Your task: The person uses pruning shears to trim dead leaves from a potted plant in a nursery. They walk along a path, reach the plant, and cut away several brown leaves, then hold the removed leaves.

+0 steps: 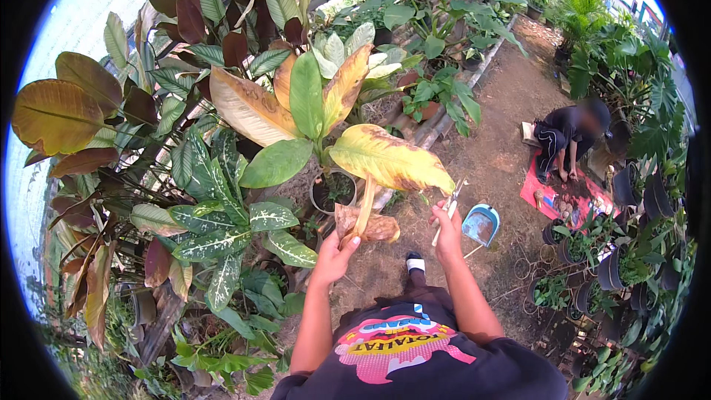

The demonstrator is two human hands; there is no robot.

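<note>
My left hand (332,262) grips a pale yellow leaf stalk (366,200) together with a dried, curled brown leaf (386,226). The stalk rises to a yellow leaf (389,156) with browned edges; whether that leaf is still joined to the plant I cannot tell. In my right hand (449,233) are small pruning shears (452,205) with pale handles, blades pointing up and away near the yellow leaf's tip. Ahead, a dieffenbachia-like plant with green leaves (307,94) and other yellowed leaves (347,80) grows from a round pot (315,203).
A blue dustpan (481,224) lies on the dirt path (494,144), right of my right hand. Farther right, a person (569,133) crouches, hands in soil on a red sheet (536,183). Dense foliage (222,228) crowds my left; black pots (611,269) line the right.
</note>
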